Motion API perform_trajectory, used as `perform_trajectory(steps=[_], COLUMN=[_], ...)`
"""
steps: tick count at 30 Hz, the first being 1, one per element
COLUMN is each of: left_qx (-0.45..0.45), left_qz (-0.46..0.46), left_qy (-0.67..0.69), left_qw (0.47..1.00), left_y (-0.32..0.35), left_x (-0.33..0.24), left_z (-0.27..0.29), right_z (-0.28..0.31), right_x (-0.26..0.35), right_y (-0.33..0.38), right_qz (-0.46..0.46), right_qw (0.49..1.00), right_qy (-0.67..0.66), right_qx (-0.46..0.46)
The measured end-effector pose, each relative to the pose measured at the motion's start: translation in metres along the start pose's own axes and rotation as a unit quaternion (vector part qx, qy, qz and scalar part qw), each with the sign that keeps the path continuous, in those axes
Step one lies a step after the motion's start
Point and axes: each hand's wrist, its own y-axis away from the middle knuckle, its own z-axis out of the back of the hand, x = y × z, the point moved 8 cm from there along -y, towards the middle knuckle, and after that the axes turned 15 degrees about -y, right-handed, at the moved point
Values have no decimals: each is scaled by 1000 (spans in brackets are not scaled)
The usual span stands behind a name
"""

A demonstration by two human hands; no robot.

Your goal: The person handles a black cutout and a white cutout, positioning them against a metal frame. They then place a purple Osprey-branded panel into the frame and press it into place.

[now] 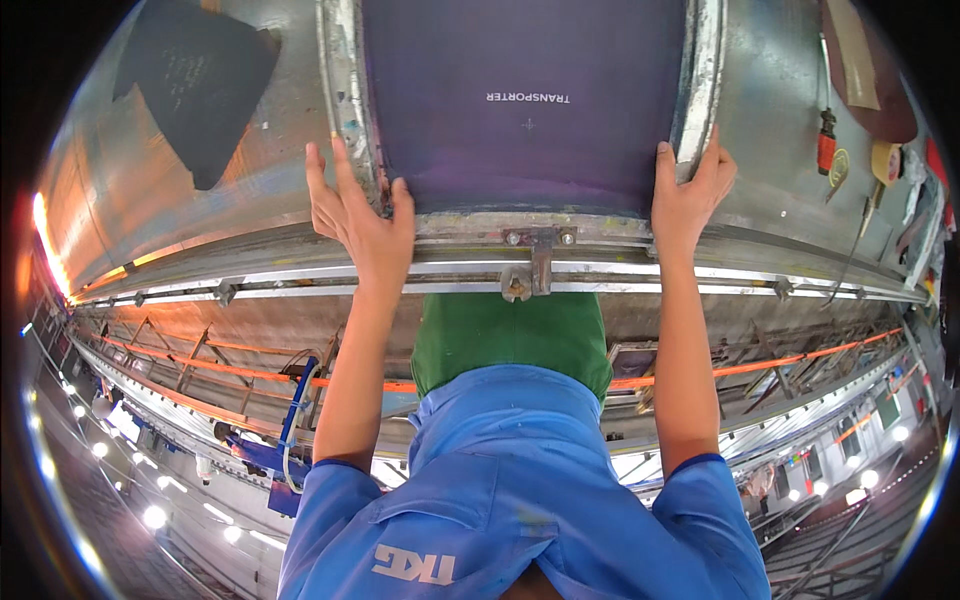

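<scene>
A screen printing frame (704, 70) with worn, paint-spotted metal rails lies in front of me. Its dark purple mesh (530, 55) carries a small line of pale lettering and a cross mark. My left hand (368, 228) straddles the near end of the left rail, thumb on the inner side and fingers outside. At the right rail's near end, my right hand (690, 195) grips likewise, thumb inside, fingers along the outer side. Between the hands, a metal bracket (540, 250) with bolts and a wing-shaped knob is fixed to the near bar.
The frame rests on a long metal table (275, 120). A dark fabric piece (205, 90) lies at left. On the right are a red-handled screwdriver (826, 150), another hand tool (880, 170) and a dark red piece (880, 85). A metal rail (740, 278) runs along the near edge.
</scene>
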Motion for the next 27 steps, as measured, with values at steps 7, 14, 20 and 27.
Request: perform_trajectory(steps=[7,14,20,27], left_qx=[29,79,72,83], left_qz=[-155,-212,-208,-205], left_qy=[13,-95,-92,-82], left_qw=[987,969,971,972], left_y=[-52,-56,-57,-56], left_x=[-94,-102,-100,-101], left_z=[-36,-75,-76,-75], right_z=[-8,-82,-89,-91], right_x=[61,73,72,70], right_y=[3,15,14,15], right_qz=[195,200,186,173], right_qw=[980,957,954,951], right_qy=[28,79,104,119], right_qx=[9,194,212,228])
